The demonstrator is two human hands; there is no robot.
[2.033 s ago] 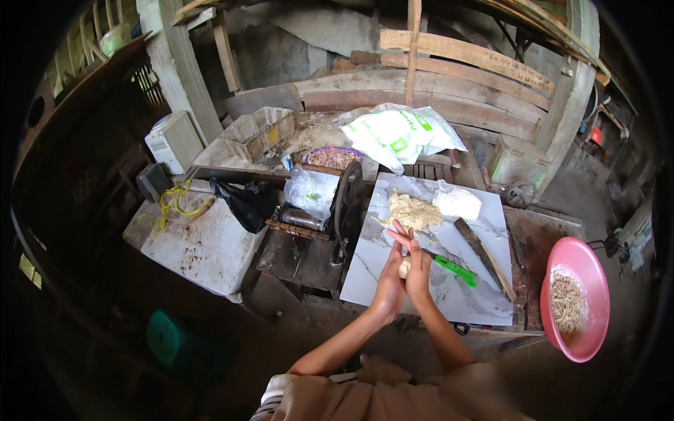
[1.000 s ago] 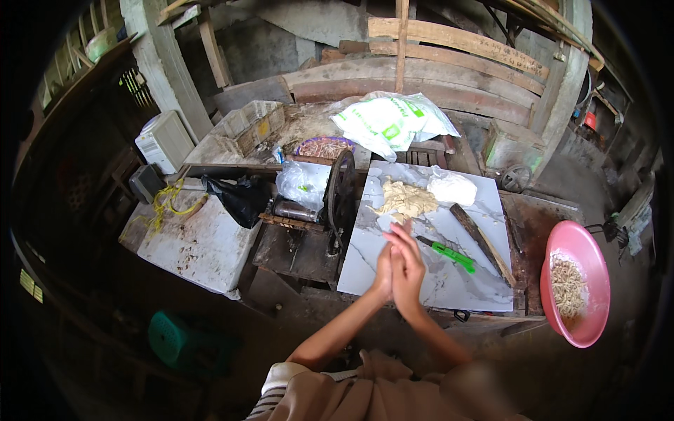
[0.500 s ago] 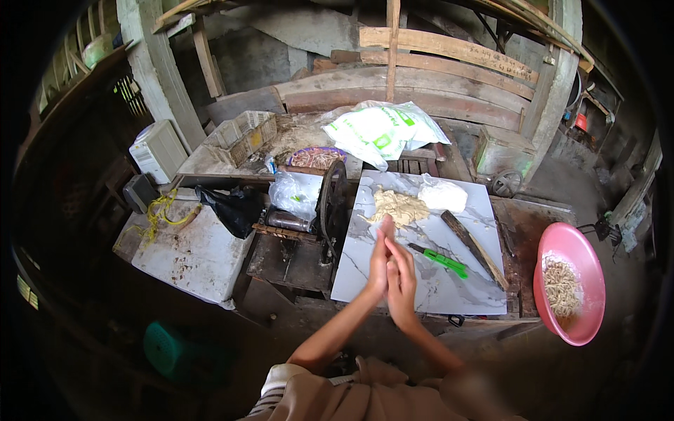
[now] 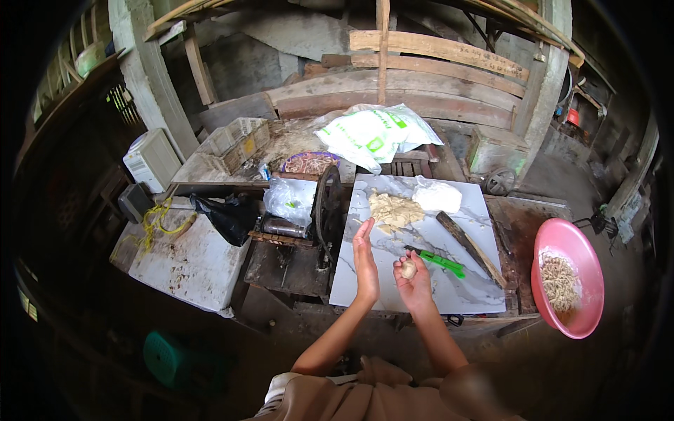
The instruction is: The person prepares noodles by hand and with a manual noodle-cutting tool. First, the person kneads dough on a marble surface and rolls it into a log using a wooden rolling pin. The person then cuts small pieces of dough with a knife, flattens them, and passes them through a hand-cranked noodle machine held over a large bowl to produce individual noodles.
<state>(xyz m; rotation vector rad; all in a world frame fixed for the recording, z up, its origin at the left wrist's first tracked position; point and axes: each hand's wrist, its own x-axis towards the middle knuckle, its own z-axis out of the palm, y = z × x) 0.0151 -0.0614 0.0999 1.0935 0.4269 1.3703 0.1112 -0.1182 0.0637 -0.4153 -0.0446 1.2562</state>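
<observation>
A small round ball of dough rests in my right hand, with the fingers curled about it. My left hand is held upright and flat beside it, fingers stretched and nothing in it. Both hands are above the front part of a white marble-patterned board. Beyond them on the board lies a flattened, ragged mass of pale dough. A white lump, perhaps flour in a bag, sits at the dough's right. A green-handled knife lies just past my right hand, next to a dark wooden stick.
A pink basin with pale strips stands at the right. Left of the board is a hand-cranked machine with a big wheel and a clear plastic bag. Farther back are a white sack and a plastic crate.
My hands were pressed palm to palm; now they have parted. The left has moved left, the right has turned up and shows the dough ball. The view has shifted slightly.
</observation>
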